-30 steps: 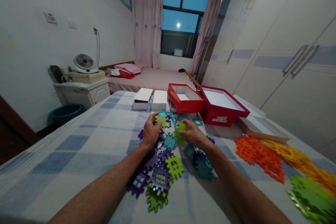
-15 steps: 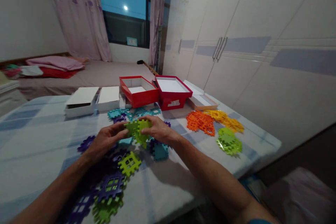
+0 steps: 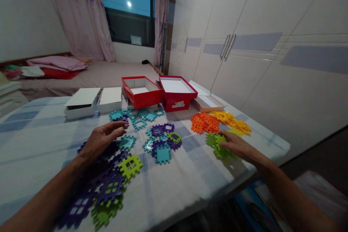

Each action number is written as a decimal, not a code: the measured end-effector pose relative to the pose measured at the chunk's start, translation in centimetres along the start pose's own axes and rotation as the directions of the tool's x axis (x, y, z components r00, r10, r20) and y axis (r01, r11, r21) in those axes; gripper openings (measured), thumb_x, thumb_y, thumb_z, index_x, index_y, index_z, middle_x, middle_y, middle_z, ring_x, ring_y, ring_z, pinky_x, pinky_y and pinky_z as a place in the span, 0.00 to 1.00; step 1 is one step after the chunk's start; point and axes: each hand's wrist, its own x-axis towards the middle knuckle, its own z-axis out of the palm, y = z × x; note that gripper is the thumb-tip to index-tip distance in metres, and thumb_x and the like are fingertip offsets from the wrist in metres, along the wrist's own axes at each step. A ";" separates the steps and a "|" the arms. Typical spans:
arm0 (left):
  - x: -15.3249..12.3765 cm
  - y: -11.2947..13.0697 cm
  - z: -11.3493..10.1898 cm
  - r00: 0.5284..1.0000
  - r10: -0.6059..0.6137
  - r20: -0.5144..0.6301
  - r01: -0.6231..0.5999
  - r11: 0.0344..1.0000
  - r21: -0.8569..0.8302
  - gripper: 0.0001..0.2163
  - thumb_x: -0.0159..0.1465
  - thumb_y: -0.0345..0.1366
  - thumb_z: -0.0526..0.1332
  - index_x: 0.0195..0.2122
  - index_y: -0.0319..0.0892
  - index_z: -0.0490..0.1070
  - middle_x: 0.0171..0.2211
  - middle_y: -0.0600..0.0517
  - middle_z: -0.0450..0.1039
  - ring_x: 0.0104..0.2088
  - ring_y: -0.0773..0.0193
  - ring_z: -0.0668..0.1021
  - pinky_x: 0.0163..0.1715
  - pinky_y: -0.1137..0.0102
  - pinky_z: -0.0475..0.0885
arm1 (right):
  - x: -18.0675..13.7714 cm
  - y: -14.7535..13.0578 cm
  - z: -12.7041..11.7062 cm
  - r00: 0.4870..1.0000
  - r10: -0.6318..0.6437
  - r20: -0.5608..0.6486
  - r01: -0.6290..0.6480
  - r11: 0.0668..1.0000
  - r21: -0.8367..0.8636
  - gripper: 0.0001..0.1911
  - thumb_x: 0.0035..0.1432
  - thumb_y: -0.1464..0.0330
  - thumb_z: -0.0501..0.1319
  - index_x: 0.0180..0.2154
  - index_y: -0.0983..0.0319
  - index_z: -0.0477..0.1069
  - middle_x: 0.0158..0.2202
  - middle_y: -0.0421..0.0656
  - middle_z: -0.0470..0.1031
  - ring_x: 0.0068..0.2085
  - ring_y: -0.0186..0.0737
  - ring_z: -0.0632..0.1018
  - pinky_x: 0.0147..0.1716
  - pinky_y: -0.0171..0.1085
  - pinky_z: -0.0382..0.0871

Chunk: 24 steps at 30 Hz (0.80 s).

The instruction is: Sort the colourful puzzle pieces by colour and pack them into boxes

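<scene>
My right hand point(image 3: 237, 146) rests at the right of the checked table point(image 3: 40, 141) on a small heap of green toothed tiles point(image 3: 216, 141); its fingers and thumb are closed on the top green pieces. My left hand point(image 3: 101, 140) hovers open, fingers stretched, over the left part of a mixed scatter of purple, teal and lime tiles point(image 3: 160, 145). A lime tile point(image 3: 130, 165) lies just below that hand. Beyond the right hand lie an orange heap point(image 3: 204, 123) and a yellow heap point(image 3: 234, 122).
Two red boxes point(image 3: 141, 98) point(image 3: 178, 103) stand at the table's far side, with two white boxes point(image 3: 81, 106) point(image 3: 110, 102) to their left and a flat tan tray point(image 3: 208, 105) to their right. The table's right edge drops near my right hand. White wardrobe doors point(image 3: 244, 50) fill the right; a bed point(image 3: 89, 74) lies behind.
My hands held green tiles together at the middle; now my right hand has carried them right to the green heap. My left hand has let go and spread open.
</scene>
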 end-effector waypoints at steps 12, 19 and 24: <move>0.3 -0.6 -0.3 0.997 0.069 -0.030 -0.065 0.991 0.113 0.23 0.51 0.52 0.62 0.42 0.41 0.74 0.40 0.47 0.78 0.39 0.56 0.79 0.43 0.64 0.73 | 0.0 1.8 1.2 0.977 -0.071 -0.203 -0.003 0.938 -0.345 0.21 0.49 0.61 0.53 0.42 0.63 0.71 0.41 0.51 0.74 0.44 0.49 0.74 0.46 0.46 0.66; 0.2 1.0 -1.1 0.981 0.156 0.118 -0.185 0.934 0.307 0.18 0.55 0.47 0.59 0.40 0.41 0.75 0.38 0.48 0.77 0.36 0.59 0.77 0.39 0.67 0.71 | 1.3 -1.2 2.5 0.903 -0.300 -0.309 0.151 0.892 -0.425 0.20 0.56 0.59 0.50 0.43 0.63 0.71 0.45 0.54 0.72 0.49 0.53 0.71 0.51 0.50 0.62; -2.4 3.8 -0.4 0.881 0.053 0.470 -0.280 0.860 0.426 0.16 0.48 0.48 0.66 0.36 0.47 0.77 0.31 0.52 0.75 0.32 0.60 0.75 0.32 0.70 0.68 | 3.1 -8.4 6.5 0.946 -0.317 -0.061 0.295 0.926 -0.235 0.22 0.59 0.56 0.51 0.48 0.60 0.71 0.47 0.49 0.72 0.48 0.47 0.73 0.48 0.43 0.65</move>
